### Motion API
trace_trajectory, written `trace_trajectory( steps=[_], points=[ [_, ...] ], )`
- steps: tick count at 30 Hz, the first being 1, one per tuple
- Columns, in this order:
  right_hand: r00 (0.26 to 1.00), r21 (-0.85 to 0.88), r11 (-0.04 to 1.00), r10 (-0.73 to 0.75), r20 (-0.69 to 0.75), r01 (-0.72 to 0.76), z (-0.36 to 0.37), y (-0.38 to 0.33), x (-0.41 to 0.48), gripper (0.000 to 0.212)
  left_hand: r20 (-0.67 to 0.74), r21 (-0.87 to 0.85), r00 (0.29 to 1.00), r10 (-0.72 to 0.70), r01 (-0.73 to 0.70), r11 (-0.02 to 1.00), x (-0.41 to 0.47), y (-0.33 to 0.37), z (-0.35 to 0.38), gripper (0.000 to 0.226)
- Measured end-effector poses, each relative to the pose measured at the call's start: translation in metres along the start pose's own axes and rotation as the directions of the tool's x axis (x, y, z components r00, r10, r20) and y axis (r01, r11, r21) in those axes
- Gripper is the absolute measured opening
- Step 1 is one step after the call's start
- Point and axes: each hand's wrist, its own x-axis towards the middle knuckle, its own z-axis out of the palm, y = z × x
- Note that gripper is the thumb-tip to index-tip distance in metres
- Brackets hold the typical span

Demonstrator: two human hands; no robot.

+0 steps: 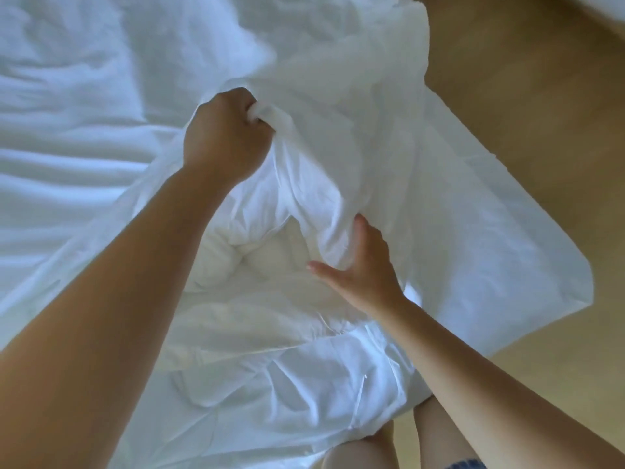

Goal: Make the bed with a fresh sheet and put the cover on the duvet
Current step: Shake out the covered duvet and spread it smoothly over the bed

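Left grip (pixel 226 137): fist clenched on a bunched wad of the duvet cover (pixel 341 106), lifting it off the bed. Right grip (pixel 367 265): thumb spread wide, index finger straight against a hanging fold of the cover. Other fingers are behind the fabric, so it's probably flat, not pinching. Between the two grips the cover gapes, and the puffy duvet (pixel 260 255) shows in the opening, lying at the bed's near corner. Rumpled sheet (pixel 67 157) runs off left. The cover's corner hangs over the wooden floor (pixel 524 96) on the right. My legs (pixel 358 448) are at the bed edge.
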Motion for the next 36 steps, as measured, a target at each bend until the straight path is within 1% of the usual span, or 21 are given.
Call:
trace_trajectory(
  steps=[2,5,7,9,11,12,13,14,16,17,19,20,21,23,25,28,30,31,33,34,36],
  points=[
    [0.993,0.030,0.993,0.109,0.038,-0.111,0.016,-0.016,0.017,0.096,-0.015,0.037,0.999,0.032,-0.032,0.999,-0.004,0.009,0.002,0.011],
    [0.976,-0.134,0.967,0.218,-0.014,-0.217,0.006,0.002,0.039,0.036,-0.020,0.143,0.999,0.041,-0.038,0.989,-0.003,0.010,0.002,0.013],
    [0.963,-0.161,0.954,0.234,-0.135,-0.254,-0.029,0.032,0.048,0.020,-0.010,0.236,0.999,0.045,-0.041,0.971,-0.002,0.006,0.002,0.008],
    [0.901,-0.077,0.957,0.234,-0.365,-0.279,-0.078,0.062,0.057,0.012,0.047,0.333,0.997,0.063,-0.075,0.940,-0.007,0.005,0.011,0.009],
    [0.751,0.101,0.944,0.313,-0.581,-0.315,-0.118,0.087,0.061,0.018,0.128,0.376,0.989,0.075,-0.118,0.919,-0.016,0.011,0.028,0.013],
    [0.689,0.190,0.926,0.371,-0.622,-0.327,-0.127,0.097,0.061,0.023,0.147,0.379,0.984,0.100,-0.150,0.913,-0.021,0.016,0.037,0.017],
    [0.677,0.243,0.907,0.419,-0.605,-0.345,-0.128,0.105,0.059,0.029,0.143,0.381,0.977,0.160,-0.203,0.902,-0.025,0.021,0.046,0.025],
    [0.708,0.247,0.897,0.442,-0.551,-0.368,-0.122,0.110,0.055,0.036,0.132,0.384,0.959,0.252,-0.284,0.878,-0.028,0.027,0.054,0.037],
    [0.775,0.210,0.883,0.469,-0.423,-0.419,-0.096,0.113,0.042,0.050,0.129,0.404,0.880,0.458,-0.468,0.786,-0.033,0.037,0.070,0.057],
    [0.777,0.199,0.862,0.507,-0.373,-0.467,-0.082,0.115,0.035,0.064,0.162,0.418,0.835,0.526,-0.541,0.730,-0.034,0.043,0.078,0.060],
    [0.724,0.165,0.778,0.626,-0.290,-0.607,-0.063,0.120,0.024,0.097,0.313,0.454,0.782,0.538,-0.621,0.639,-0.033,0.053,0.094,0.053],
    [0.699,0.116,0.735,0.673,-0.242,-0.668,-0.059,0.125,0.020,0.103,0.379,0.478,0.771,0.511,-0.636,0.605,-0.031,0.056,0.102,0.045],
    [0.697,0.070,0.718,0.691,-0.191,-0.693,-0.057,0.132,0.017,0.099,0.414,0.506,0.768,0.489,-0.640,0.578,-0.027,0.059,0.107,0.037],
    [0.771,0.009,0.780,0.620,-0.144,-0.625,-0.066,0.146,0.016,0.068,0.421,0.541,0.786,0.453,-0.618,0.571,-0.018,0.064,0.112,0.023],
    [0.851,-0.050,0.860,0.492,-0.183,-0.508,-0.088,0.153,0.018,0.049,0.407,0.550,0.796,0.449,-0.606,0.575,-0.012,0.068,0.118,0.017],
    [0.920,-0.148,0.928,0.298,-0.255,-0.341,-0.141,0.153,0.026,0.043,0.425,0.536,0.758,0.495,-0.651,0.537,-0.009,0.076,0.130,0.021],
    [0.949,-0.284,0.942,0.092,-0.302,-0.181,-0.182,0.152,0.037,0.046,0.455,0.495,0.740,0.495,-0.672,0.550,-0.008,0.084,0.139,0.024],
    [0.943,-0.364,0.924,-0.014,-0.332,-0.115,-0.201,0.152,0.045,0.047,0.454,0.455,0.758,0.468,-0.649,0.610,-0.005,0.088,0.143,0.024],
    [0.907,-0.474,0.873,-0.103,-0.409,-0.115,-0.228,0.153,0.063,0.048,0.412,0.315,0.839,0.355,-0.497,0.808,0.004,0.096,0.147,0.020],
    [0.890,-0.503,0.846,-0.082,-0.449,-0.176,-0.232,0.152,0.071,0.049,0.390,0.245,0.879,0.276,-0.388,0.889,0.009,0.098,0.146,0.016],
    [0.878,-0.495,0.811,0.047,-0.476,-0.313,-0.221,0.143,0.077,0.059,0.378,0.121,0.913,0.157,-0.217,0.969,0.019,0.099,0.142,0.030]
  ],
)
